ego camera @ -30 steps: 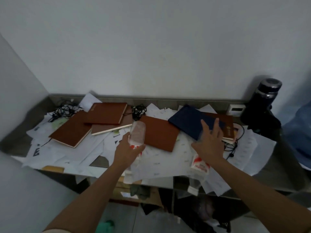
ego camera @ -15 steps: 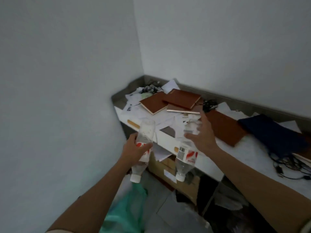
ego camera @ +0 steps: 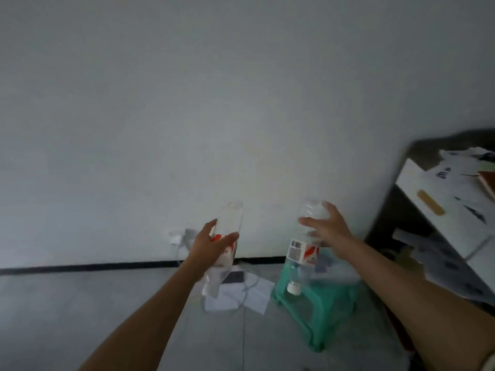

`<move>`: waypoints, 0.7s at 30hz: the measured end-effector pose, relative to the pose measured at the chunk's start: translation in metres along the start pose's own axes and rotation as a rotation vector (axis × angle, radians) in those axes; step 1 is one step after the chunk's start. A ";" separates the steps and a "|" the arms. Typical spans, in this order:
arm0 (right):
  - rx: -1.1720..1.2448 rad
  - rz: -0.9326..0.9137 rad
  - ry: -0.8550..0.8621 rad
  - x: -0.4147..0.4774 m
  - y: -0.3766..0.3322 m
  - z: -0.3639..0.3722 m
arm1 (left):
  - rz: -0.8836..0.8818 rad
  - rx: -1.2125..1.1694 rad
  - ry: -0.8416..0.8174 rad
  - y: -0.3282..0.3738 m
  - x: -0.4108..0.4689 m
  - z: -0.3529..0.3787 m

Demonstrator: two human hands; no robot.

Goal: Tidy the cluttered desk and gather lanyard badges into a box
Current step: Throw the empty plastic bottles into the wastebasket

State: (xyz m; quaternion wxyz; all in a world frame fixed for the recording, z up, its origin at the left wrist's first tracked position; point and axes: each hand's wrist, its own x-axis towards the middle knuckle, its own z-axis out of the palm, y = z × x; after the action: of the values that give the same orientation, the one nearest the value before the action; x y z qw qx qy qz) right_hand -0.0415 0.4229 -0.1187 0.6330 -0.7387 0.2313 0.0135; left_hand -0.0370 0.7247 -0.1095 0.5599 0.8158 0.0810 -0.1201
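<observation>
Two bare forearms reach in from the bottom edge. The left hand grips a clear plastic bottle round its red-and-white label, thumb on one side and fingers curled round the other. This left bottle is upside down and leans a little right; its neck end blurs out below the hand.

The right hand holds a second bottle near its base, fingers wrapped across the clear part above the label. This one is inverted too, with its white cap pointing down. The two bottles are apart, at about the same height, neither touching anything but the hand that holds it.

On the floor, below the right bottle, stands a green plastic stool. Just left of it lie white sheets with a dark flat object on them; what it is I cannot tell. A white cable loops over the sheets. These lie close to the floor's far edge, where a black skirting line meets the wall. A white plug sits low on the wall, just left of the left hand.

The desk enters at the right edge, beside the stool. Only its left end shows, covered with printed papers; a brown cover corner lies on them at the frame edge, and a tan strip sits on the near edge.
</observation>
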 end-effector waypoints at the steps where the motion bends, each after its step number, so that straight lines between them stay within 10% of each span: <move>1: -0.010 0.008 -0.078 0.005 -0.006 0.026 | -0.038 -0.040 0.031 -0.011 -0.001 -0.022; 21: -0.342 0.109 -1.082 0.048 -0.129 0.649 | -0.542 -0.463 0.992 -0.200 -0.003 -0.426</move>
State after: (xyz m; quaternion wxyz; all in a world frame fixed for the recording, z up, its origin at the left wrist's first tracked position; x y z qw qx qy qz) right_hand 0.2253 1.0304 -0.1425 0.5312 -0.7054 -0.0936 0.4597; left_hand -0.0487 1.1936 -0.1406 0.5676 0.5819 0.5610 0.1568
